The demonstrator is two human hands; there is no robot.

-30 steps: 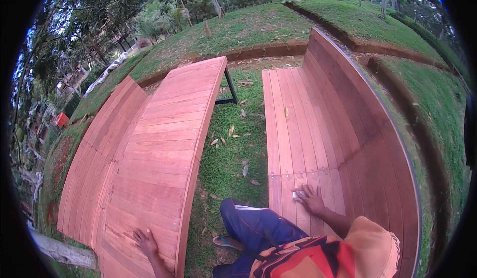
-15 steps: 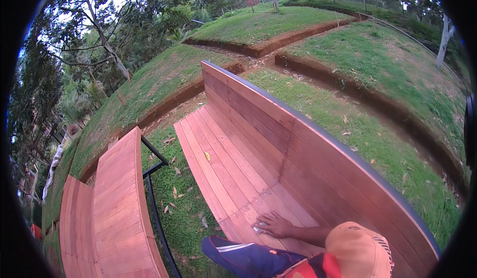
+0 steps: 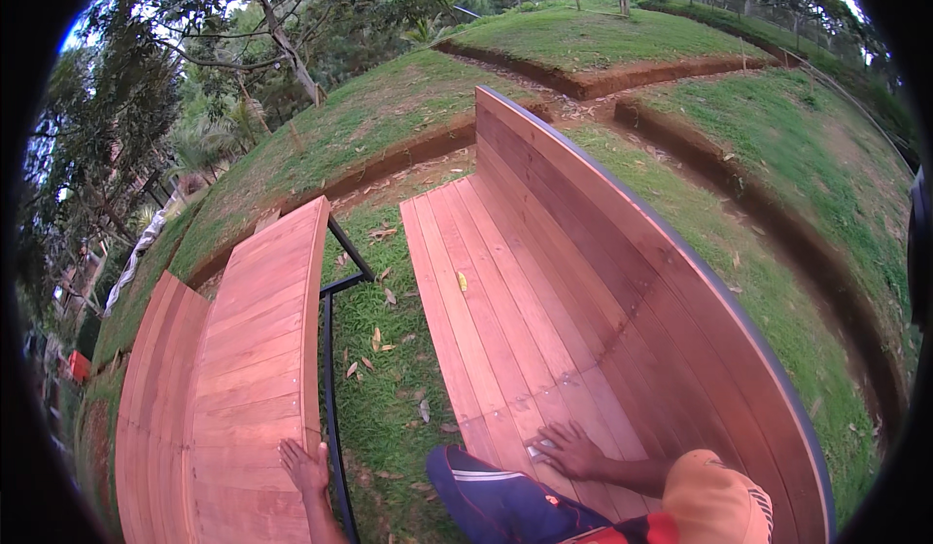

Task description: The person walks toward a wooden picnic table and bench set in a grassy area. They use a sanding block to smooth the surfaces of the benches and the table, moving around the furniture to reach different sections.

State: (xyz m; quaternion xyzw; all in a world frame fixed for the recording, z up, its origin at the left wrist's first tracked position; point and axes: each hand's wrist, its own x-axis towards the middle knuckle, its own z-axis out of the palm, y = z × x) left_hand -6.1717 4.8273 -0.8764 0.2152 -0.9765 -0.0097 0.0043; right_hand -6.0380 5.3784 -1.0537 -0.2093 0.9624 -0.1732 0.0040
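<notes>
My right hand (image 3: 573, 450) lies low on the slatted wooden bench seat (image 3: 486, 301), its fingers bent over a small pale flat piece (image 3: 536, 453) pressed to the boards. Most of that piece is under the fingers, so its kind is hidden. At the edge of the reddish wooden table (image 3: 251, 379), my left hand (image 3: 306, 465) rests with fingers spread and holds nothing. My knee in blue trousers (image 3: 496, 495) shows beside the right hand, and an orange sleeve (image 3: 719, 495) covers the upper right arm.
The tall curved wooden backrest (image 3: 622, 262) rises right of the seat. Black metal legs (image 3: 331, 379) stand under the table, over grass with fallen leaves. A second bench (image 3: 151, 388) is beyond the table. A yellow leaf (image 3: 462, 280) lies on the seat. Soil trenches (image 3: 777, 223) cut the lawn.
My left hand has come into view at the table edge. The whole scene has shifted right as the view turned left; my right hand stays on the seat with the pale piece.
</notes>
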